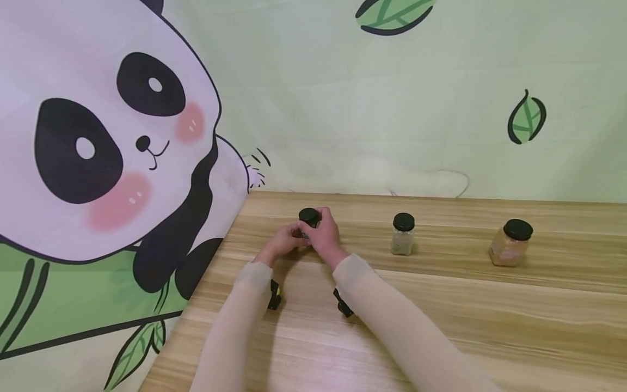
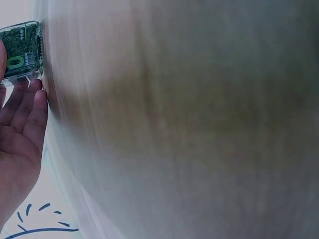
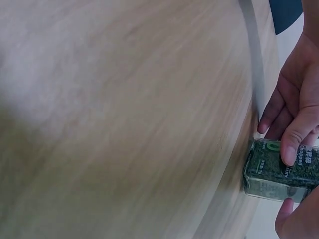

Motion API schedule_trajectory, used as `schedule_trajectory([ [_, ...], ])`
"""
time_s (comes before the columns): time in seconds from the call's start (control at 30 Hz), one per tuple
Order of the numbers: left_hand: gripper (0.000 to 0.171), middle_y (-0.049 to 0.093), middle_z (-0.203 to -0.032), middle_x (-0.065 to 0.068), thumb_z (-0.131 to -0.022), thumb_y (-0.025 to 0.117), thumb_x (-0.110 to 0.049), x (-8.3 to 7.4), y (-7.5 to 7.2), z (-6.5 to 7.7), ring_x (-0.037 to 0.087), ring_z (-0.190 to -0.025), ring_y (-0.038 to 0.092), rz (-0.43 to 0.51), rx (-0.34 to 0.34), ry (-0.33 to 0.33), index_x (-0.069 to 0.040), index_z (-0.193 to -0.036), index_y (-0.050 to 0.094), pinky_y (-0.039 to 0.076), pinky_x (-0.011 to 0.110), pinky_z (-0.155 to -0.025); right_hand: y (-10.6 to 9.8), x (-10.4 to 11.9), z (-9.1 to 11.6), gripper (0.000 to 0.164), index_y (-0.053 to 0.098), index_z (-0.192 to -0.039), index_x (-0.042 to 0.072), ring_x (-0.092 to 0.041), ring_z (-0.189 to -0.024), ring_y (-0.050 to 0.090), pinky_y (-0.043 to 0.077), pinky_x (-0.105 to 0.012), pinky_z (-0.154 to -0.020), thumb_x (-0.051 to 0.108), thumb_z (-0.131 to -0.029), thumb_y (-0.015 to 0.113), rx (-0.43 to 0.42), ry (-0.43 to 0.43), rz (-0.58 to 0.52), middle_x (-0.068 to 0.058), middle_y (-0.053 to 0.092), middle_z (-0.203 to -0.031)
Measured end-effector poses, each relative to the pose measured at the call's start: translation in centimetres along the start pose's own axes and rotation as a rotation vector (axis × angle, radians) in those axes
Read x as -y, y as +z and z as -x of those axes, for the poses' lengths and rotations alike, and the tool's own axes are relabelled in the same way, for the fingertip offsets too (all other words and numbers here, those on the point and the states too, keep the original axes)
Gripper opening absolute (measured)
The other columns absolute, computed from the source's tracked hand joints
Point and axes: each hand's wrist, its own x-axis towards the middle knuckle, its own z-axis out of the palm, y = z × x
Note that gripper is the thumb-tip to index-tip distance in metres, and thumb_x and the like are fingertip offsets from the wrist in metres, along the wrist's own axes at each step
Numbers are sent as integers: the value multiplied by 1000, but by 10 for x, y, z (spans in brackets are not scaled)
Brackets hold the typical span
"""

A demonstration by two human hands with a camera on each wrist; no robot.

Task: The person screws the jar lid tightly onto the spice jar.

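Both hands are at a small square jar of chopped green herbs [image 3: 269, 167] with a black lid [image 1: 308, 214], on the left part of the table. My left hand [image 1: 284, 243] grips its lower body. In the right wrist view the left thumb [image 3: 290, 149] presses the labelled front; in the left wrist view the left fingers [image 2: 31, 112] lie along its side. My right hand [image 1: 324, 235] holds the upper part, its fingers round the far side of the lid. The jar looks upright; whether its base touches the table I cannot tell.
On the wooden table [image 1: 441, 305], a black-lidded jar with pale contents [image 1: 403, 239] stands to the right. Farther right is a wider jar with orange-pink contents [image 1: 509, 247]. A panda-printed cloth [image 1: 416, 109] hangs behind and at the left.
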Motion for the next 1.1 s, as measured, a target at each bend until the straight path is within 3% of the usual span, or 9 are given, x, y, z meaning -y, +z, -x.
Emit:
schedule_trajectory([
  [0.4, 39, 66, -136, 24, -95, 68, -7, 2, 0, -1, 30, -121, 62, -15, -15, 30, 4, -132, 62, 48, 43, -111, 10, -4, 1, 49, 53, -131, 1, -36, -129, 60, 45, -48, -114, 17, -91, 77, -76, -25, -14, -22, 65, -133],
  [0.63, 41, 64, -139, 24, -97, 67, -8, 1, 0, 0, 31, -120, 61, -10, -14, 33, 4, -136, 60, 49, 41, -108, 6, -4, 0, 56, 48, -133, 0, -38, -130, 59, 45, -49, -114, 18, -90, 79, -50, -26, -18, -24, 62, -136],
  [0.8, 36, 65, -136, 24, -96, 70, -8, -3, 3, 3, 29, -117, 61, 15, -22, 23, 3, -129, 63, 49, 39, -105, -5, -3, -5, 79, 34, -150, 1, -39, -131, 57, 45, -49, -114, 22, -89, 81, 65, -8, -12, -26, 56, -142],
  [0.93, 41, 63, -141, 23, -97, 71, -13, -2, 2, 3, 34, -130, 59, 30, -9, 23, -2, -135, 62, 44, 47, -115, -21, 2, -15, 87, 24, -159, 3, -41, -137, 52, 42, -52, -118, 23, -93, 77, 244, 6, 36, -28, 50, -149],
  [1.1, 52, 59, -146, 22, -98, 70, -20, 0, 0, 1, 38, -139, 54, 4, 10, 7, -5, -145, 56, 40, 52, -120, -42, 11, -29, 88, 16, -163, 6, -40, -146, 45, 38, -51, -122, 22, -96, 71, 493, 30, 107, -28, 43, -157],
])
